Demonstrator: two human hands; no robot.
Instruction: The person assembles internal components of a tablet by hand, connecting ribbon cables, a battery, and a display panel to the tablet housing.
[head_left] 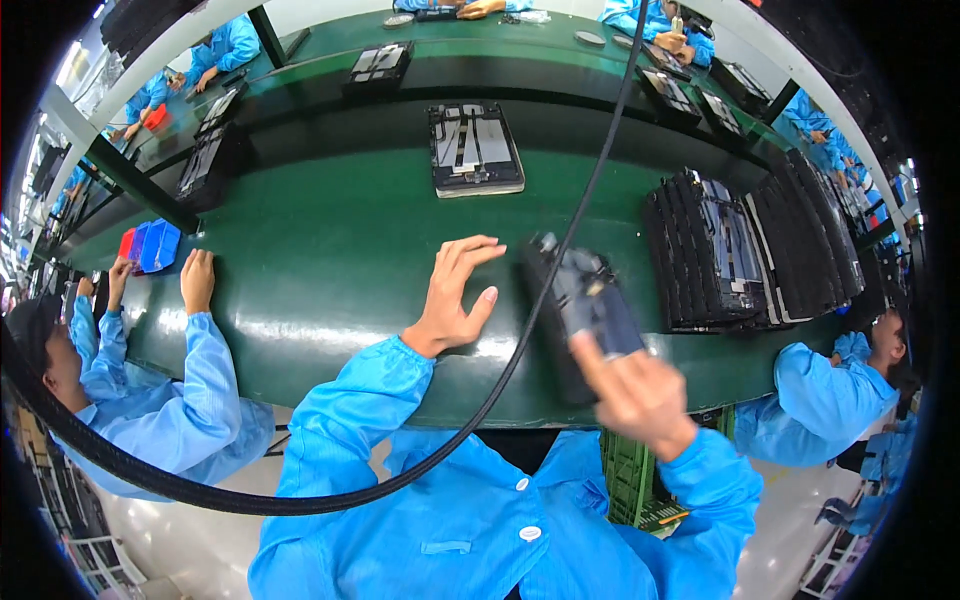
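Green belt (330, 250) runs across the whole view, curving with the lens, with people in blue coats seated along both of its sides. At its near edge, the left hand (452, 292) rests flat on the belt, fingers spread wide and holding nothing. The right hand (635, 395) is blurred; it is closed on the near end of a dark flat device (585, 300) — tilted, its far end up near the left hand's fingertips. What kind of device it is cannot be told through the blur. A black cable (560, 262) crosses in front of both, running from the top of the view down past the device and looping away to the lower left.

Just right of the device, a row of dark panels (715, 250) stands on edge, packed close together, with more such rows further right. Well beyond the left hand, out on the belt, lies a black tray (476, 150) holding pale strips. On the left, a neighbour's hand (197, 280) rests on the belt, near a small stack of blue and red pieces (150, 245). Another person (835, 385) sits at the right edge, below the panels.
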